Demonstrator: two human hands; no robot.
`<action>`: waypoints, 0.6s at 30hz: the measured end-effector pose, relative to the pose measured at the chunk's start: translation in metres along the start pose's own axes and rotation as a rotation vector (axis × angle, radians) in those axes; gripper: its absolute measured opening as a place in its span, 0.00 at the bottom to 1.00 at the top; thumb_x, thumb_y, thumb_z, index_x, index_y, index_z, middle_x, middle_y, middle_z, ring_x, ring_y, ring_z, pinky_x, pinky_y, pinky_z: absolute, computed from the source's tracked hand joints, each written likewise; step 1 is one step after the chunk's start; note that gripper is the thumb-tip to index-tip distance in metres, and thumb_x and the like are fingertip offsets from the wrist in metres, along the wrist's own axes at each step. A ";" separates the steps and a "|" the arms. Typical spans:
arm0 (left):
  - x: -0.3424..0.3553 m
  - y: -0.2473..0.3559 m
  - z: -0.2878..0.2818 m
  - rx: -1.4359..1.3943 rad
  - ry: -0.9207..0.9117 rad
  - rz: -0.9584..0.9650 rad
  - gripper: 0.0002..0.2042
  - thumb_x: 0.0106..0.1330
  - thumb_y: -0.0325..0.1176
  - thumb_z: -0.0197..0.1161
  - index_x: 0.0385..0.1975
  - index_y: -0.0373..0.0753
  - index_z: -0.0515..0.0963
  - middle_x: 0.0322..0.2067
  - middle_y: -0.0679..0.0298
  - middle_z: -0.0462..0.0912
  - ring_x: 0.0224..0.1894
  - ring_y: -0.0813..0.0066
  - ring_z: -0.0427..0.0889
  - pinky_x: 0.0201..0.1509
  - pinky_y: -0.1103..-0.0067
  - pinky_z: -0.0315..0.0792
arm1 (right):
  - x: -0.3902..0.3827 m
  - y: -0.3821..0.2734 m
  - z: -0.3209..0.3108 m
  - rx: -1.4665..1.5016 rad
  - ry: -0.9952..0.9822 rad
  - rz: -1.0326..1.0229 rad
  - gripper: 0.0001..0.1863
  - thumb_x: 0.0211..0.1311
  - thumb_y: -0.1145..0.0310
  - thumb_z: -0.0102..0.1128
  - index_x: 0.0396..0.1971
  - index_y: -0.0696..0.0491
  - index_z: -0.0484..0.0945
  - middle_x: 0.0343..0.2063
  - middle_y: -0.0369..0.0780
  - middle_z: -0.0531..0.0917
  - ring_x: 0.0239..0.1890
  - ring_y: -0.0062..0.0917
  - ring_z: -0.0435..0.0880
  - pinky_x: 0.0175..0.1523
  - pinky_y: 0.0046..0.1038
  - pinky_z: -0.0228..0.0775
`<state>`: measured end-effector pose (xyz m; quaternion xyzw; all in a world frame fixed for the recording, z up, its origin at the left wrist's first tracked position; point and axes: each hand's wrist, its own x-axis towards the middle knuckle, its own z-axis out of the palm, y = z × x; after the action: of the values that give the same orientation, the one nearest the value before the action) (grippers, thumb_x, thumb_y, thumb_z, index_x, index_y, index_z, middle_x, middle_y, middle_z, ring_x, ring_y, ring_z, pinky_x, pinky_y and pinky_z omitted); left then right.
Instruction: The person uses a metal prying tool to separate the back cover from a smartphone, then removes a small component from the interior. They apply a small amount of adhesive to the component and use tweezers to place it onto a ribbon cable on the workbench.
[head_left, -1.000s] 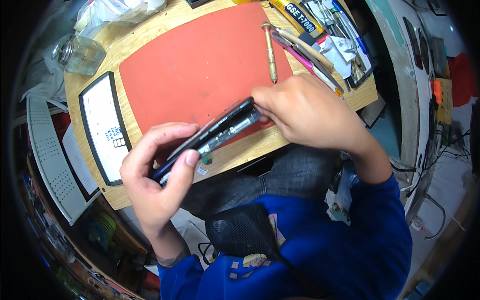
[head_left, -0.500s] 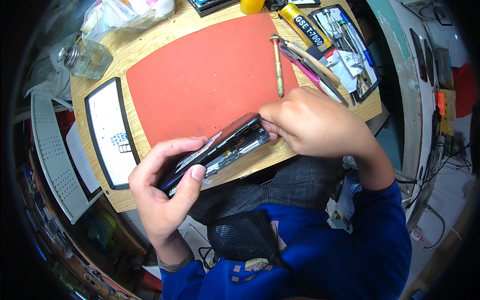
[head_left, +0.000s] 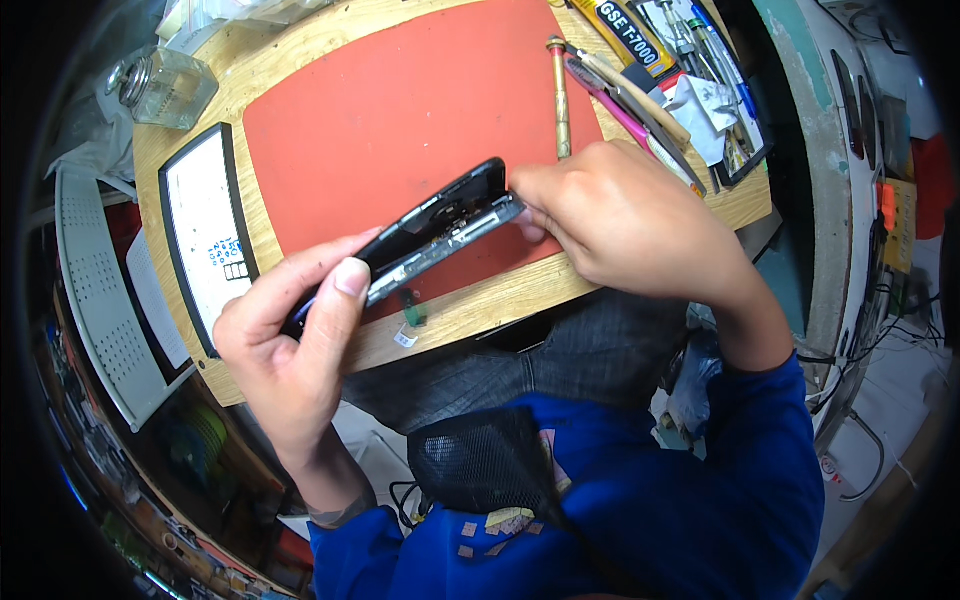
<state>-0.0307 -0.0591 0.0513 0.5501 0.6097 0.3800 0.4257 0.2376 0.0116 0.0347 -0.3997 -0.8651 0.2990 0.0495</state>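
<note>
A dark phone (head_left: 440,245) is tilted above the front edge of the red mat (head_left: 390,120). Its black back cover (head_left: 455,195) stands apart from the frame at the far end, leaving a wedge-shaped gap with inner parts showing. My left hand (head_left: 295,320) grips the near end, thumb on the side edge and fingers across the cover. At the opened end, my right hand (head_left: 620,215) is closed, its fingertips against the phone's corner and partly hidden. A small green piece (head_left: 413,308) and a white tag (head_left: 405,337) lie below the phone by the table edge.
A brass screwdriver (head_left: 560,100) lies on the mat's right side, beside tweezers and a pink-handled tool (head_left: 620,112). A yellow glue tube (head_left: 630,35) and a tool tray (head_left: 745,160) sit farther right. On the left are a framed white board (head_left: 205,230) and a glass jar (head_left: 175,90).
The cover now stands farther from the phone's frame, so the gap is wider. Both hands and the phone have shifted up in the picture; the left hand also moved left.
</note>
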 end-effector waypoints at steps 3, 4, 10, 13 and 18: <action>0.005 -0.002 -0.002 0.027 0.023 0.005 0.09 0.72 0.26 0.70 0.46 0.27 0.90 0.35 0.61 0.92 0.38 0.81 0.85 0.46 0.84 0.76 | -0.010 0.000 -0.005 -0.075 0.047 0.018 0.04 0.69 0.75 0.60 0.33 0.57 0.79 0.26 0.46 0.85 0.32 0.47 0.88 0.40 0.42 0.76; 0.008 -0.003 -0.003 0.032 0.022 0.006 0.09 0.72 0.26 0.70 0.45 0.27 0.90 0.34 0.61 0.91 0.37 0.82 0.84 0.46 0.84 0.76 | -0.014 0.000 -0.010 -0.073 0.082 0.004 0.05 0.71 0.74 0.60 0.34 0.58 0.79 0.27 0.47 0.86 0.33 0.46 0.88 0.40 0.42 0.77; 0.020 -0.010 -0.010 -0.106 0.022 -0.116 0.11 0.72 0.32 0.73 0.44 0.29 0.90 0.30 0.71 0.87 0.33 0.90 0.76 0.39 0.87 0.67 | -0.012 -0.004 -0.025 -0.099 0.298 -0.045 0.13 0.71 0.81 0.58 0.52 0.59 0.85 0.33 0.45 0.83 0.34 0.37 0.85 0.42 0.33 0.76; 0.031 -0.017 -0.012 -0.177 -0.007 -0.127 0.11 0.73 0.33 0.71 0.43 0.29 0.90 0.31 0.70 0.88 0.33 0.89 0.79 0.41 0.87 0.69 | -0.002 -0.014 -0.020 -0.084 0.423 -0.053 0.21 0.65 0.85 0.62 0.57 0.58 0.87 0.32 0.42 0.82 0.33 0.26 0.83 0.39 0.26 0.74; 0.043 -0.022 -0.019 -0.356 -0.094 -0.243 0.11 0.73 0.32 0.69 0.43 0.30 0.90 0.34 0.64 0.92 0.36 0.84 0.86 0.46 0.85 0.76 | 0.008 -0.022 -0.016 -0.093 0.496 -0.090 0.18 0.61 0.84 0.69 0.51 0.59 0.89 0.30 0.41 0.84 0.33 0.24 0.85 0.38 0.24 0.74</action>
<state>-0.0579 -0.0183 0.0332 0.4058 0.5744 0.4013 0.5868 0.2231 0.0138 0.0591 -0.4237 -0.8563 0.1493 0.2549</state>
